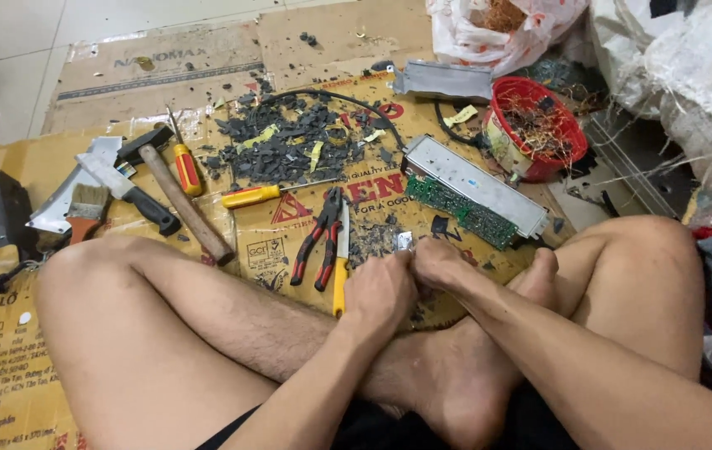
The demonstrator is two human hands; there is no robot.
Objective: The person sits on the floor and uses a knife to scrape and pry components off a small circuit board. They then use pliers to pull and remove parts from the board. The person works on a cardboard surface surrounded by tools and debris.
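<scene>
Hands meet above the crossed legs, just in front of the long metal casing (479,185) with its green circuit board (461,210) showing along the near edge. Left hand (381,289) is curled into a loose fist, fingers pressed together around a small silvery metal piece (404,242) that sticks up between both hands; right hand (438,262) closes on the same piece from the other side, fingertips pinching it, though exactly how each finger sits is hidden. Just left of the casing lie red-handled pliers (320,237) and a yellow-handled blade (340,271), touching the left hand's knuckles. Farther left of the casing rest a yellow screwdriver (266,194), a wooden-handled hammer (174,190), a small orange screwdriver (185,164), a paintbrush (86,209) and a scraper (126,191). Behind the casing's left end spreads a heap of dark plastic fragments (289,142). Right of the casing stands a red bowl (536,127) of tangled wire scraps. Everything sits on flattened cardboard (164,67).
</scene>
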